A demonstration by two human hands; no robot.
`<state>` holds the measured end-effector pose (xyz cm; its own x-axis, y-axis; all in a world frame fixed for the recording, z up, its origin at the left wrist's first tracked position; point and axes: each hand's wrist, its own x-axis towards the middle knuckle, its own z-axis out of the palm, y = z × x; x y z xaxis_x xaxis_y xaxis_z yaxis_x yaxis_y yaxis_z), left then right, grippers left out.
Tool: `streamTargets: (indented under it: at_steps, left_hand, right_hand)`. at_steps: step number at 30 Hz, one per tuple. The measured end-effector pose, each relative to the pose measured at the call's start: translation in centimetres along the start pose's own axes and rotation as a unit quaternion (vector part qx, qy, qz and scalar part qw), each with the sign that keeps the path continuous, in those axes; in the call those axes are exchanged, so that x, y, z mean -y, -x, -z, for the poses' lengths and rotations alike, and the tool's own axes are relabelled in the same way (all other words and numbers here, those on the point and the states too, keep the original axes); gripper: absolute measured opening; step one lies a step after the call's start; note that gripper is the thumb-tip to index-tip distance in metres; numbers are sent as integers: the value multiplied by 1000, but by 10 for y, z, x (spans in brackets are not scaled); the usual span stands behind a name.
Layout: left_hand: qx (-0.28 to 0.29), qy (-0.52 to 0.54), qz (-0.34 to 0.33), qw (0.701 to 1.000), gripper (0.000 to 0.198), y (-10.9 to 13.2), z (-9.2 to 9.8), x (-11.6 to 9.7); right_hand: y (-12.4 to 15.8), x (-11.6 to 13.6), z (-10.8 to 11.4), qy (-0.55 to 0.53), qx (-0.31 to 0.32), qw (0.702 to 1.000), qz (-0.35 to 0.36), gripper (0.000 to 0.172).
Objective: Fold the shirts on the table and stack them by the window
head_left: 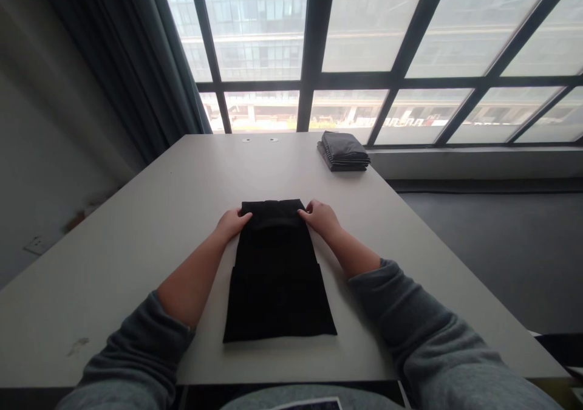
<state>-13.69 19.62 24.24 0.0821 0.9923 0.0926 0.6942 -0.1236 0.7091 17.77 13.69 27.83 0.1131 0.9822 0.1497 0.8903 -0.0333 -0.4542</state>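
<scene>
A black folded garment (277, 288) lies flat on the white table, its long side running away from me. My left hand (233, 223) pinches its far left corner, thumb on top and fingers hidden underneath or behind the edge. At the far right corner, my right hand (320, 217) grips the cloth the same way, thumb over the fabric. The far end is narrower than the near part, with a step in the side edges about midway. What kind of garment it is, I cannot tell.
A stack of folded dark grey cloths (345, 151) sits at the table's far right corner. The white table (150, 228) reaches to large windows (355, 27). A dark curtain (132, 51) hangs at the left. Two small round fittings are set near the table's far edge.
</scene>
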Motion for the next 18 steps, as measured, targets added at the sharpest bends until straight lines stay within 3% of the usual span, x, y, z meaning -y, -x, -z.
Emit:
streamTargets:
  at_steps: [4,7,10,14,18]
  left_hand:
    - [-56,-31,1,998,49,14,7,-6]
    - [-83,-90,-123,985,37,29,16,-23]
    - [-13,-132,-263,956,27,41,15,-54]
    - [88,-219,-311,921,39,44,-15,-101]
    - [117,-291,-306,899,54,35,-53,-127]
  right_hand:
    - [0,-1,2,-17,25,1000,6,22]
    - [0,-4,5,-28,31,999,21,15]
    - [0,-12,11,-23,58,997,52,27]
    - [-1,-21,13,-50,84,994,57,19]
    - [-1,-19,7,-64,46,996,43,9]
